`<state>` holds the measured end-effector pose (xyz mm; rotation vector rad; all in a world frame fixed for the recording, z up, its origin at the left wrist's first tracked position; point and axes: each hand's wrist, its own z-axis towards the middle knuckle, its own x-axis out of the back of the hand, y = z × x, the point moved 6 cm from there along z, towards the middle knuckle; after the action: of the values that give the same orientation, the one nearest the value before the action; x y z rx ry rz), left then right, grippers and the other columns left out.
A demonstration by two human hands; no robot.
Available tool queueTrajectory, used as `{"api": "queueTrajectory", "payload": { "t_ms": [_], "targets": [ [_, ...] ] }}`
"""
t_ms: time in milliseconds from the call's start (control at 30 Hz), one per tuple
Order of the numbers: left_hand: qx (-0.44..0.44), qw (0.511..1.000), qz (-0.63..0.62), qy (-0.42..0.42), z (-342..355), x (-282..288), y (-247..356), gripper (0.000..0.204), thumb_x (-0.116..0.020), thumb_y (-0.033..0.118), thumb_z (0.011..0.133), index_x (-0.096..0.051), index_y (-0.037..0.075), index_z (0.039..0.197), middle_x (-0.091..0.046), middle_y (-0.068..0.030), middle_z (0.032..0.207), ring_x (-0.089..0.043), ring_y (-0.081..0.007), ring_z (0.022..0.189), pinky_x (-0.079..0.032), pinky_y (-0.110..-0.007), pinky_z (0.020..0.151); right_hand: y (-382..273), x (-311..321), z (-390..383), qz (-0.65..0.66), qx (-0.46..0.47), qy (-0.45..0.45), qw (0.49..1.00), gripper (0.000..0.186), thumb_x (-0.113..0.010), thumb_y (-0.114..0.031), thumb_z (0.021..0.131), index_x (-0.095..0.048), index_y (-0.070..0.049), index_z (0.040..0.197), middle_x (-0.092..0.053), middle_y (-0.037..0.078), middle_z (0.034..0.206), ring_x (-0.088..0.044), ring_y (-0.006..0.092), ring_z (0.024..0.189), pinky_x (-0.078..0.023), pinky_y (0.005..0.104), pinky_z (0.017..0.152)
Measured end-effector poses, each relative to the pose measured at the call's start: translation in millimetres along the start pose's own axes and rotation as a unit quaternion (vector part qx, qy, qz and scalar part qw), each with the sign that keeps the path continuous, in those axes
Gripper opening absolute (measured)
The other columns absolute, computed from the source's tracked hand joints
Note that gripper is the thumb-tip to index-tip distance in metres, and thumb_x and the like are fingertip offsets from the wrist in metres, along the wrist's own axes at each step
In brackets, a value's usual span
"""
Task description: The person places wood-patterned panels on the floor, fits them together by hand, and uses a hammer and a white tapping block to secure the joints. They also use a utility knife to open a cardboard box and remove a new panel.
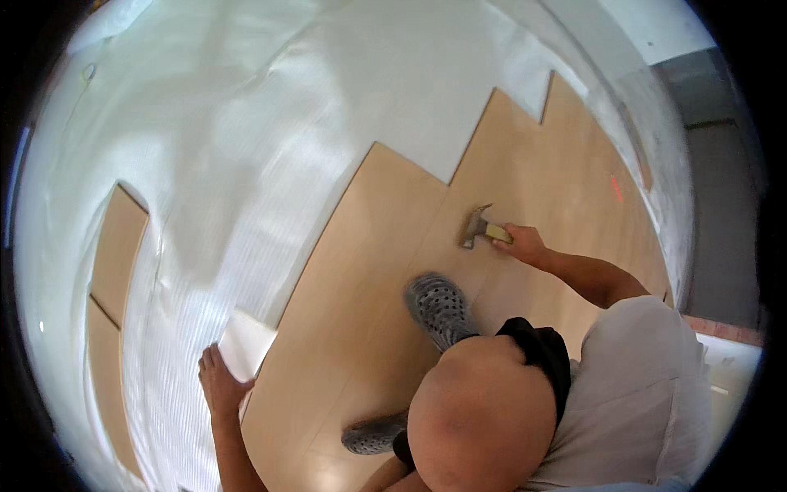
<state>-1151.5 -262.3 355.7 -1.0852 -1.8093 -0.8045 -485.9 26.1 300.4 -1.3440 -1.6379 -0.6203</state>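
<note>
A claw hammer (478, 228) with a metal head and a yellowish handle is in my right hand (525, 244), raised over the wood-coloured floor planks (361, 238). My right fingers are wrapped round the handle. At the lower left, my left hand (223, 383) grips a white flat block (246, 343) between thumb and fingers. The block lies against the left edge of the outermost plank, on the shiny white underlay (262, 189). Part of the block is hidden behind my hand.
My knee (484, 414) and two grey perforated clogs (438, 303) are over the planks. Stepped plank ends (449, 182) border the underlay farther off. Loose planks (119, 254) lie at the far left. A dark grey panel (721, 230) stands at the right.
</note>
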Motion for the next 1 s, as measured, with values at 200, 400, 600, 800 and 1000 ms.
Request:
{"api": "queueTrajectory", "payload": {
  "t_ms": [200, 400, 600, 800, 1000],
  "targets": [
    [-0.056, 0.994, 0.009, -0.09, 33.0, -7.3, 75.2, 0.103, -0.092, 0.032, 0.059, -0.043, -0.001, 0.143, -0.049, -0.0238, 0.14, -0.039, -0.0409, 0.136, -0.033, -0.055, 0.112, 27.0, -49.4, 13.3, 0.09, -0.052, -0.026, 0.994, 0.046, -0.066, -0.033, 0.096, -0.06, 0.001, 0.125, -0.069, 0.016, 0.104, -0.066, 0.027, 0.09, -0.053, 0.0384, 0.083],
    [-0.147, 0.989, 0.012, 0.025, 107.9, -31.0, 221.8, 0.078, -0.084, 0.021, 0.073, -0.049, 0.005, 0.141, -0.047, -0.017, 0.145, -0.043, -0.0325, 0.138, -0.034, -0.063, 0.112, 46.6, -46.1, 19.4, -0.005, -0.091, -0.046, 0.995, 0.065, -0.057, -0.052, 0.1, -0.055, 0.003, 0.135, -0.065, 0.024, 0.119, -0.065, 0.0366, 0.101, -0.051, 0.0433, 0.09],
    [-0.162, 0.985, -0.037, 0.047, 121.8, -58.6, 260.2, 0.075, -0.077, 0.017, 0.078, -0.047, 0.005, 0.145, -0.045, -0.0173, 0.148, -0.042, -0.034, 0.138, -0.03, -0.062, 0.115, 36.7, -37.5, 22.7, -0.025, 0.024, 0.068, 0.997, 0.054, -0.062, -0.04, 0.098, -0.057, 0.003, 0.131, -0.069, 0.02, 0.11, -0.067, 0.0363, 0.094, -0.053, 0.0448, 0.083],
    [-0.225, 0.973, -0.05, 0.007, 160.9, -46.4, 304.8, 0.077, -0.071, -0.001, 0.073, -0.047, 0.008, 0.146, -0.046, -0.0148, 0.146, -0.04, -0.0352, 0.139, -0.025, -0.053, 0.12, 36.3, -28.6, 9.1, 0.052, -0.007, 0.015, 0.999, 0.047, -0.074, -0.035, 0.087, -0.065, -0.005, 0.123, -0.07, 0.017, 0.108, -0.069, 0.0302, 0.091, -0.054, 0.0416, 0.081],
    [-0.327, 0.94, 0.075, 0.054, 231.6, 12.2, 414.1, 0.058, -0.059, 0.002, 0.088, -0.047, 0.008, 0.145, -0.051, -0.0103, 0.139, -0.049, -0.0309, 0.13, -0.03, -0.052, 0.12, 32.0, -4.1, 2.5, 0.082, 0.048, 0.031, 0.995, 0.04, -0.074, -0.036, 0.085, -0.065, -0.004, 0.106, -0.069, 0.018, 0.096, -0.067, 0.0363, 0.087, -0.053, 0.0449, 0.076]
  ]
}}
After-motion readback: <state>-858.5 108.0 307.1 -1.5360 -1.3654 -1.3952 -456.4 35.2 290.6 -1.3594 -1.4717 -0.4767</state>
